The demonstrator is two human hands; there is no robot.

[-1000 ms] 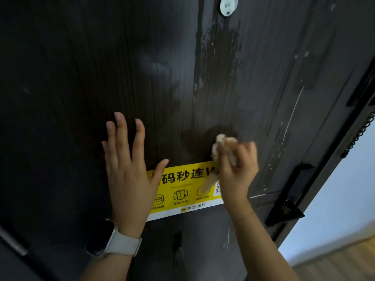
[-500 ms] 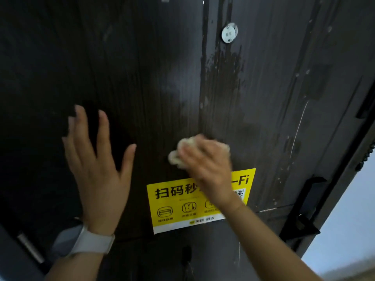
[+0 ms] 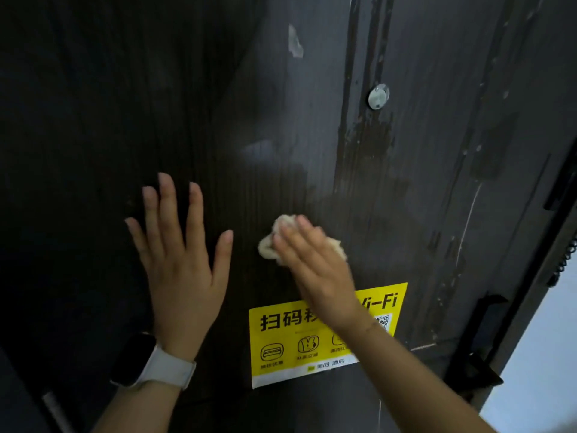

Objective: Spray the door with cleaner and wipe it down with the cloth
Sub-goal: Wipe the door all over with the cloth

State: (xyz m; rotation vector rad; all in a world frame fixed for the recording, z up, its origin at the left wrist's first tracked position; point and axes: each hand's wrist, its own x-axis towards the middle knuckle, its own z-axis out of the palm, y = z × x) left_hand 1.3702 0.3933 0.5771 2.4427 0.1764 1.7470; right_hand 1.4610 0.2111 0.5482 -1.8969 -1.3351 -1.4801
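A dark wood-grain door (image 3: 281,120) fills the view, with wet streaks running down its right half. My right hand (image 3: 315,267) presses a crumpled cream cloth (image 3: 268,245) flat against the door just above a yellow Wi-Fi sticker (image 3: 312,335). Most of the cloth is hidden under my fingers. My left hand (image 3: 181,264) lies flat on the door to the left of the cloth, fingers spread, holding nothing. A white-strapped watch sits on that wrist. No spray bottle is in view.
A round metal peephole cover (image 3: 378,96) sits above the cloth. A black door handle and latch (image 3: 477,348) are on the door's right edge, with a door chain (image 3: 566,254) above. A pale wall shows at the lower right.
My right hand slid the cloth from the right, near the sticker's top edge, leftward and up across the door. My left hand shifted slightly on the door. The view tilted upward.
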